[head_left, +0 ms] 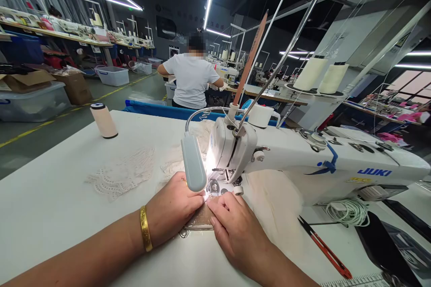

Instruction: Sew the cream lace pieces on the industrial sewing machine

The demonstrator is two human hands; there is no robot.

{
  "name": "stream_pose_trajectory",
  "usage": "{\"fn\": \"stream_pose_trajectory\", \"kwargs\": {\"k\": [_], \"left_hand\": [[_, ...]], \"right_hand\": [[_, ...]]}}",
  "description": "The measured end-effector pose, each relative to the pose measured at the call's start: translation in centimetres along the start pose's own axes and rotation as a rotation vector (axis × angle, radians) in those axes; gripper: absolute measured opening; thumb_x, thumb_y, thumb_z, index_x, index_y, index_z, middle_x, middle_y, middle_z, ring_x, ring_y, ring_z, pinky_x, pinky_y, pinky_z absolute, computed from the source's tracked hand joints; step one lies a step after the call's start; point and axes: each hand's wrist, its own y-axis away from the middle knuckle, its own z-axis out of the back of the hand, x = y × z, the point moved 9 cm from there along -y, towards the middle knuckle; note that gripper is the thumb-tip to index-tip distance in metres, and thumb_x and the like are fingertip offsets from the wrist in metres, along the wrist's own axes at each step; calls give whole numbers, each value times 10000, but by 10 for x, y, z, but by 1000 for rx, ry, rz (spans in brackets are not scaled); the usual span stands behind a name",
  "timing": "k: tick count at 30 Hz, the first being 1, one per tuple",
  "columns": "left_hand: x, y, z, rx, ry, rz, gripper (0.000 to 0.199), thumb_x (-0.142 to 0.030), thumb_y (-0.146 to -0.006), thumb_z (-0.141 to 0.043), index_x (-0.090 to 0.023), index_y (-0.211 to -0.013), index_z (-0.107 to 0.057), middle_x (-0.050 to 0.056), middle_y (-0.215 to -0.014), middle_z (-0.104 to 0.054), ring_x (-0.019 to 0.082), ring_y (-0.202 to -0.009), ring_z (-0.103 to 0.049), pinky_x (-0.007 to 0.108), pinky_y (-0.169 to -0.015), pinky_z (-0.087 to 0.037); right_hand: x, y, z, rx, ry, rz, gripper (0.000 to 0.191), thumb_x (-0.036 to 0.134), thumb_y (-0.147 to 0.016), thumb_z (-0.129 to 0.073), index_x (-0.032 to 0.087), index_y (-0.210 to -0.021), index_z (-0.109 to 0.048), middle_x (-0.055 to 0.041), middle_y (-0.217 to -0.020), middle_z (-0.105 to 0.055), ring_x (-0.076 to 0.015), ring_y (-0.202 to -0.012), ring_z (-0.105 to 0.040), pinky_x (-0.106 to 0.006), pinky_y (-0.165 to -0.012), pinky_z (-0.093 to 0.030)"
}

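A white sewing machine (279, 148) stands on the white table, its needle area lit brightly. Just left of the needle, my left hand (175, 202) has its fingers pressed together on thin fabric at the machine bed. My right hand (235, 228) is closed at the front right of the needle, thumb and index finger on the same pale fabric (202, 215). The fingertips of both hands nearly meet. A grey lamp head (194, 163) hides part of my left fingers. Sheer cream fabric (276, 206) spreads beside my right hand, and a lace piece (123, 172) lies at the left.
A thread cone (103, 120) stands at the table's back left. Red snips (325, 249), a coiled cord (348, 211), a black phone-like object (384, 246) and a ruler (360, 280) lie at the right. A person in a white shirt (191, 78) works beyond the table.
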Motion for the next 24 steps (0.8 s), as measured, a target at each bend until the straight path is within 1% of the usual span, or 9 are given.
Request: {"fn": "stream_pose_trajectory", "kwargs": {"k": [3,6,11,16,19,21,24], "left_hand": [[-1,1,-2,11,2,-3,303,-40,-1026,-463,-181,-892,-695,36,-902,-762,206,-791,-658,362,-772,-483],[-2,2,-2,11,-13,-8,320,-22,-1017,-448,-182,-893,-697,35,-882,-761,205,-765,-653,360,-747,-481],[-2,2,-3,15,-29,-9,316,-18,-1005,-451,-185,-928,-708,40,-905,-782,222,-784,-681,400,-783,-505],[-4,2,-4,12,-50,-14,320,-2,-995,-448,-183,-988,-712,51,-967,-793,230,-818,-707,410,-794,-520],[-4,3,-7,55,-37,11,336,4,-986,-440,-197,-1003,-708,47,-952,-777,218,-824,-708,378,-764,-521],[-4,4,-9,75,-30,16,333,-2,-980,-444,-207,-1003,-706,44,-942,-768,213,-819,-703,375,-767,-527],[-5,3,-8,65,-37,7,343,-3,-984,-431,-202,-1020,-708,52,-952,-773,216,-824,-705,392,-785,-548]], "right_hand": [[2,-1,1,-9,27,22,308,38,-990,-492,200,-1200,-648,-48,-924,-575,-229,-786,-484,-347,-713,-434],[6,-2,3,-25,61,49,273,14,-986,-466,188,-1093,-647,-35,-883,-547,-210,-747,-460,-330,-689,-399],[6,-6,2,-9,96,45,247,0,-954,-440,187,-927,-600,-38,-864,-530,-202,-729,-435,-321,-656,-370],[6,-6,2,-14,112,43,237,-19,-881,-478,189,-909,-588,-37,-860,-530,-203,-733,-421,-317,-644,-362],[7,-6,2,-22,118,49,249,-27,-841,-487,186,-911,-593,-38,-857,-528,-202,-728,-412,-316,-628,-345],[7,-7,2,-26,127,49,254,-25,-831,-487,180,-923,-606,-41,-854,-525,-202,-717,-401,-318,-615,-329],[7,-8,1,-23,149,50,261,-16,-844,-477,175,-943,-625,-42,-844,-517,-204,-705,-387,-322,-606,-317]]}}
